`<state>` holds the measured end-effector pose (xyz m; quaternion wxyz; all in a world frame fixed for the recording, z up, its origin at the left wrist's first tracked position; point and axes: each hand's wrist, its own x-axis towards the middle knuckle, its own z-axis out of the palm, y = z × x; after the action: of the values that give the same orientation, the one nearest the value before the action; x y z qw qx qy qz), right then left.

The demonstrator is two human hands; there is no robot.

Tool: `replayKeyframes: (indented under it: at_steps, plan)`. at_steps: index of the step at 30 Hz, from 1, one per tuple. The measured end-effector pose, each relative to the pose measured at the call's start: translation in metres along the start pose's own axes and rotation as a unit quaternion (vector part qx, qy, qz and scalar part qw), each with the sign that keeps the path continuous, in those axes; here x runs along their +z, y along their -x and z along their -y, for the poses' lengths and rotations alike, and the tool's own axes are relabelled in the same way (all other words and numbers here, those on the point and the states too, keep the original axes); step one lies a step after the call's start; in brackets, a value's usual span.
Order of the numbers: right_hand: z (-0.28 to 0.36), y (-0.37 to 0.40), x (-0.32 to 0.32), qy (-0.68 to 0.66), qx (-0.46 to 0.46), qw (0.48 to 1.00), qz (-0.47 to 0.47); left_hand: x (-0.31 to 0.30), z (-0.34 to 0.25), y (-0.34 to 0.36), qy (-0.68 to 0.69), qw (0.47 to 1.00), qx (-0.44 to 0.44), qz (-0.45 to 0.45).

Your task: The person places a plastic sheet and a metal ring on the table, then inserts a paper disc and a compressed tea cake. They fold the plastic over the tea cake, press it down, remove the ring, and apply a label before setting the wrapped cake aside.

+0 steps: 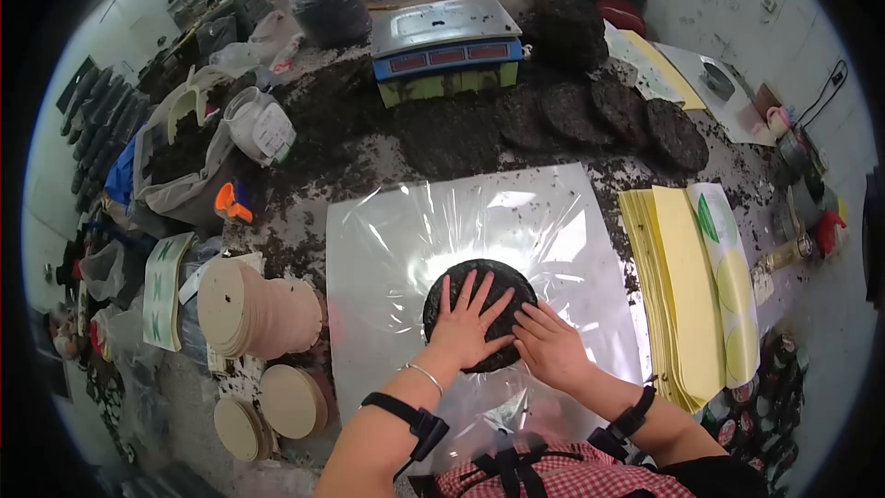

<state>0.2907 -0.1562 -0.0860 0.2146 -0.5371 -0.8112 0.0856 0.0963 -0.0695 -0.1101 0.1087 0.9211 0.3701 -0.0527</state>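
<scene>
Left hand (468, 325) and right hand (550, 343), fingers spread flat (gripping nothing), press the dark tea cake (479, 300) beneath them on clear film (415, 221).

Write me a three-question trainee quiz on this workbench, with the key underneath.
1. True or false: the left hand lies flat, fingers spread, on the dark round cake.
2. Multiple choice: the cake rests on A) the clear plastic sheet, B) a cloth towel, C) the weighing scale.
3. Short answer: on which side of the sheet, the person's left or right, does the yellow paper stack lie?

Key: 1 true; 2 A; 3 right.
</scene>
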Motion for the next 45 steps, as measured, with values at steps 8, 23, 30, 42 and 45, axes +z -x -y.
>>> replayKeyframes:
  at_steps: [8, 23, 30, 42, 45]
  plan:
    - [0.007, -0.024, -0.017, -0.067, 0.043, 0.992, 0.098, -0.011, -0.013, 0.000, 0.145, 0.989, -0.024, -0.026]
    - [0.075, 0.140, -0.145, -0.780, 0.147, 0.606, -0.056, 0.004, -0.020, 0.000, 0.035, 0.994, -0.028, -0.097]
    - [-0.020, 0.107, 0.039, -0.109, 0.140, 0.984, -0.029, -0.005, -0.149, 0.203, 0.674, 0.730, 0.106, 0.038]
    - [0.013, -0.040, 0.031, 0.083, 0.090, 0.992, -0.006, -0.006, -0.050, 0.029, 0.279, 0.856, -0.154, -0.407]
    - [0.016, -0.031, -0.001, -0.048, 0.095, 0.993, -0.047, -0.004, -0.022, -0.015, 0.259, 0.908, -0.274, -0.181]
